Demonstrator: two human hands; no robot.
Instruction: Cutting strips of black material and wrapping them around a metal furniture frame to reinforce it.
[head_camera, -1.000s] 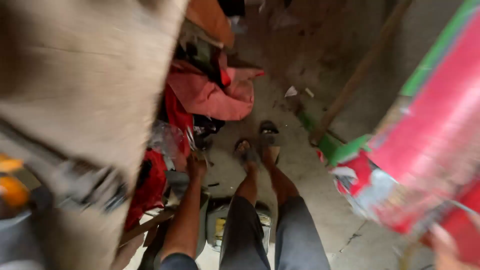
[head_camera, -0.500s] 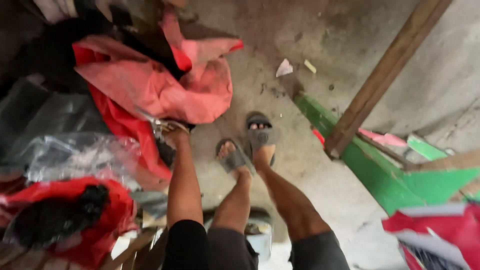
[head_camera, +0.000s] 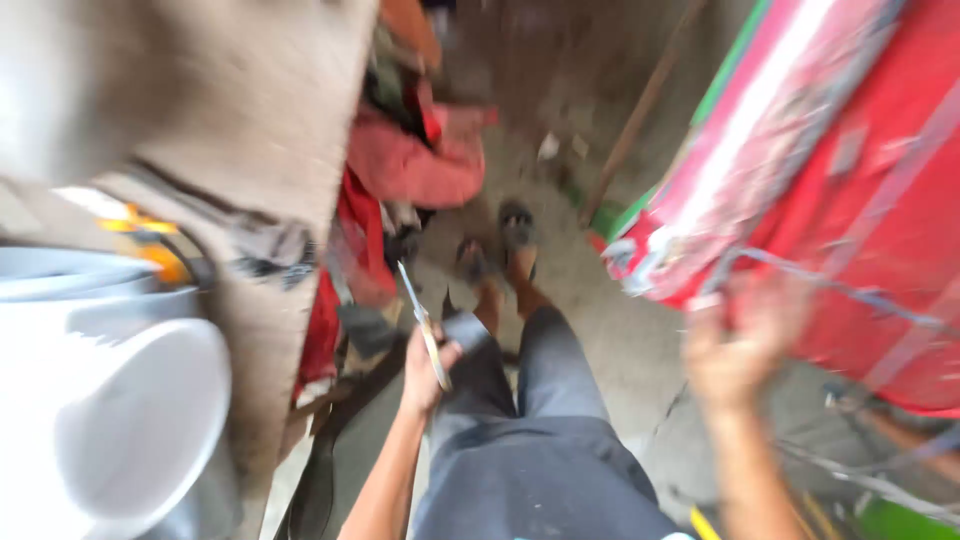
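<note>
Since half a second ago the left hand has come up off the red cloth heap near the sandalled feet and now sits at the left knee, fingers wrapped round a slim pale-handled tool, blade or scissors, too blurred to tell, its point slanting up and far-left; the view has swung right, bringing a red, white and green woven sack into the right of the scene; the right hand is raised against the sack's near edge, beside a grey strap, fingers too smeared to tell whether they grip; a white bucket stands near-left beside brown sacking; judging by this, tool and sack are being brought together, and a next move would call for a steadier hold on the sack.
</note>
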